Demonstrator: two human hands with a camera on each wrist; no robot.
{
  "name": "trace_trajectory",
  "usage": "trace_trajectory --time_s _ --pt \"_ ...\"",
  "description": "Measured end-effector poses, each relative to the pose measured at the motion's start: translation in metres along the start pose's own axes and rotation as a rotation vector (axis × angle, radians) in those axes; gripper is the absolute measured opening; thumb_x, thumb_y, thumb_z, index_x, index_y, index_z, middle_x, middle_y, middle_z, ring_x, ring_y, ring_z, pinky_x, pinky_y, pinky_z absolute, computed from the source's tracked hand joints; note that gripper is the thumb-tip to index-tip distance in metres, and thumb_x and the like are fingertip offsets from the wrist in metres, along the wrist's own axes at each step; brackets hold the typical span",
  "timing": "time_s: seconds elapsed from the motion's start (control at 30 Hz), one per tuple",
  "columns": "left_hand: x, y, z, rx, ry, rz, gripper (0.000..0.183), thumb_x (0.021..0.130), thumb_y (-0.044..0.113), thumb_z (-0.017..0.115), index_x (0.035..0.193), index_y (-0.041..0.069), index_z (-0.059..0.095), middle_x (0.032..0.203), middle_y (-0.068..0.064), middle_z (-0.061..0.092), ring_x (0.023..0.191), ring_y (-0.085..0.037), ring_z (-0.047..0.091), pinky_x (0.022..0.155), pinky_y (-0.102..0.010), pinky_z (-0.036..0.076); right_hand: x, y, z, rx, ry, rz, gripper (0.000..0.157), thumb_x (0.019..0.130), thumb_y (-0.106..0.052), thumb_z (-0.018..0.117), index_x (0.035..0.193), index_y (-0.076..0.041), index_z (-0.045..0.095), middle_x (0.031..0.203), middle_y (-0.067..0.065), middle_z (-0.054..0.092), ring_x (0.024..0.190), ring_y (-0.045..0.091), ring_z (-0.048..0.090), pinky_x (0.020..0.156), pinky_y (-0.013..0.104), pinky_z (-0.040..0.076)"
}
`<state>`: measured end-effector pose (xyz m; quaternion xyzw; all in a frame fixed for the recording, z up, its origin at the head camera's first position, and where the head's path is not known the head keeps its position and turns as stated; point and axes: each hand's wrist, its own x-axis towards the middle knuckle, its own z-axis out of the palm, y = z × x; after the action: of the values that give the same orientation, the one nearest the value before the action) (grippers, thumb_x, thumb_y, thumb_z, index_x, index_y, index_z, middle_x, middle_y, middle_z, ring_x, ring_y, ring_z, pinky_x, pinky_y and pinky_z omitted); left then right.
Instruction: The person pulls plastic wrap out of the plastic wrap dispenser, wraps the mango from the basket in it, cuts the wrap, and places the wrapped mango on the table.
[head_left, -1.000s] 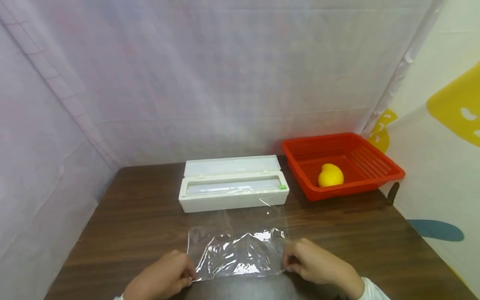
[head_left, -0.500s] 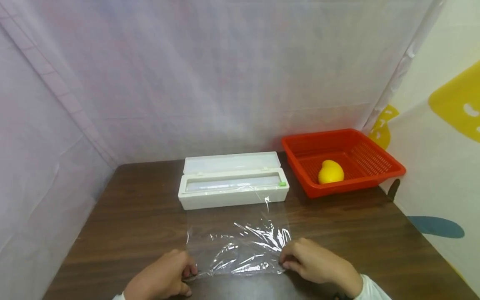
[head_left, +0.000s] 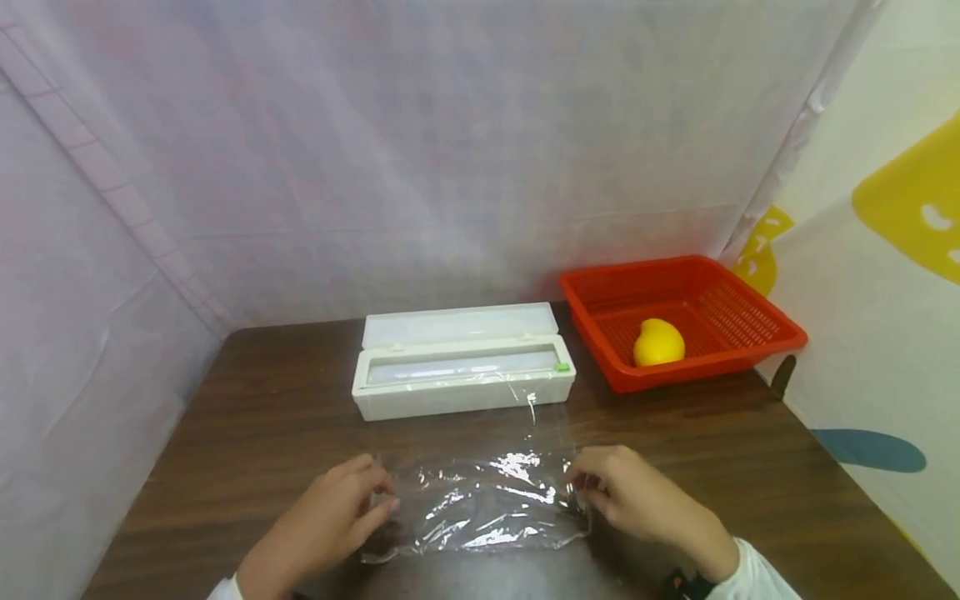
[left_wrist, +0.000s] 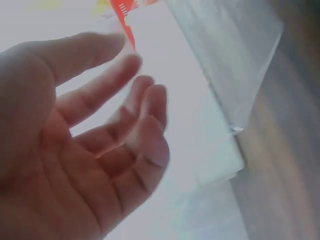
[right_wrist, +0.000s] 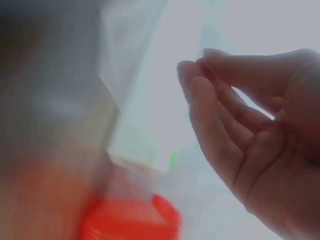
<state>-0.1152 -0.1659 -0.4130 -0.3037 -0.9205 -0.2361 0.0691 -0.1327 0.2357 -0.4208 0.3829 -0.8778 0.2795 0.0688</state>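
Note:
A clear sheet of cling film [head_left: 487, 508] lies across the table's near half, wrinkled and shiny, running back to a white dispenser box [head_left: 465, 396]. The box's lid [head_left: 457, 323] stands raised, a pale roll [head_left: 465, 367] lies inside and a green slider [head_left: 562, 367] sits at its right end. My left hand [head_left: 337, 508] is at the film's left edge; the left wrist view shows its fingers loosely bent, thumb apart, holding nothing. At the right edge is my right hand [head_left: 630, 492], its fingers relaxed, thumb near the fingertips; no film shows between them.
A red plastic basket [head_left: 720, 362] stands at the back right, beside the box, with a yellow mango-like fruit [head_left: 658, 342] in it. Behind the brown wooden table [head_left: 247, 417] hangs a pale curtain [head_left: 450, 150]; a patterned sheet [head_left: 885, 333] is on the right.
Both hands have let go of the film's near corners and risen slightly away from the table's front edge. The film's near edge now lies loose. Box, basket and fruit stay put.

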Motion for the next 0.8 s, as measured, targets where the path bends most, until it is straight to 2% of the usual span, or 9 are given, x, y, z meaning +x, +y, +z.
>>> trace_trajectory --time_s 0.1,0.17,0.3,0.4,0.47,0.57,0.7,0.8 --pt "0.008 0.001 -0.004 0.027 0.103 0.048 0.01 0.085 0.012 0.077 0.094 0.014 0.072 0.087 0.011 0.059 0.07 0.001 0.052 0.059 -0.017 0.048 0.007 0.005 -0.025 -0.044 0.104 0.023 0.027 0.078 0.007 0.078 0.095 -0.012 0.071 0.086 -0.003 0.071 0.074 0.0 0.063 0.065 0.019 0.056" --pt "0.015 0.002 -0.007 0.031 0.148 0.069 0.011 0.085 0.011 0.077 0.094 0.014 0.072 0.089 0.01 0.062 0.072 -0.001 0.056 0.061 -0.017 0.051 0.013 0.011 -0.048 -0.084 0.184 0.05 0.026 0.079 0.003 0.08 0.097 -0.013 0.072 0.088 -0.005 0.072 0.074 0.001 0.063 0.065 0.02 0.056" --pt "0.026 0.006 -0.011 0.039 0.194 0.099 0.012 0.085 0.011 0.077 0.096 0.015 0.072 0.092 0.008 0.064 0.076 -0.003 0.062 0.065 -0.017 0.054 0.03 0.031 -0.097 -0.142 0.341 0.18 0.021 0.084 -0.006 0.08 0.102 -0.014 0.073 0.094 -0.005 0.072 0.077 0.003 0.062 0.066 0.018 0.055" --pt "0.033 0.01 -0.017 0.056 0.19 0.102 0.012 0.087 0.014 0.077 0.097 0.016 0.072 0.091 0.01 0.063 0.077 -0.003 0.062 0.067 -0.018 0.055 0.047 0.054 -0.131 -0.068 0.385 0.34 0.022 0.093 -0.019 0.073 0.113 -0.011 0.07 0.106 0.003 0.072 0.081 0.006 0.064 0.067 0.016 0.054" --pt "0.038 0.013 -0.02 0.061 0.175 0.102 0.012 0.088 0.015 0.076 0.099 0.016 0.072 0.092 0.01 0.064 0.079 -0.004 0.063 0.068 -0.019 0.056 0.06 0.074 -0.151 -0.007 0.355 0.445 0.033 0.097 -0.03 0.068 0.122 -0.008 0.066 0.116 0.011 0.07 0.087 0.012 0.067 0.07 0.019 0.057" --pt "0.045 0.019 -0.021 0.055 0.143 0.108 0.011 0.09 0.017 0.075 0.1 0.016 0.071 0.094 0.009 0.064 0.082 -0.006 0.065 0.071 -0.023 0.058 0.078 0.107 -0.173 0.012 0.206 0.587 0.054 0.097 -0.045 0.063 0.134 -0.006 0.056 0.13 0.017 0.062 0.099 0.026 0.068 0.082 0.034 0.06" --pt "0.053 0.027 -0.017 0.025 0.134 0.14 0.011 0.09 0.015 0.074 0.101 0.013 0.072 0.094 0.006 0.066 0.085 -0.009 0.067 0.075 -0.025 0.059 0.093 0.148 -0.184 -0.07 0.014 0.669 0.066 0.096 -0.049 0.063 0.141 -0.003 0.047 0.14 0.025 0.054 0.117 0.042 0.058 0.1 0.059 0.049" --pt "0.058 0.033 -0.014 0.034 0.131 0.158 0.01 0.091 0.017 0.073 0.1 0.012 0.073 0.093 0.006 0.067 0.085 -0.007 0.066 0.076 -0.023 0.058 0.099 0.17 -0.181 -0.12 -0.039 0.684 0.062 0.097 -0.043 0.064 0.139 -0.001 0.049 0.139 0.027 0.054 0.122 0.046 0.053 0.103 0.064 0.044"
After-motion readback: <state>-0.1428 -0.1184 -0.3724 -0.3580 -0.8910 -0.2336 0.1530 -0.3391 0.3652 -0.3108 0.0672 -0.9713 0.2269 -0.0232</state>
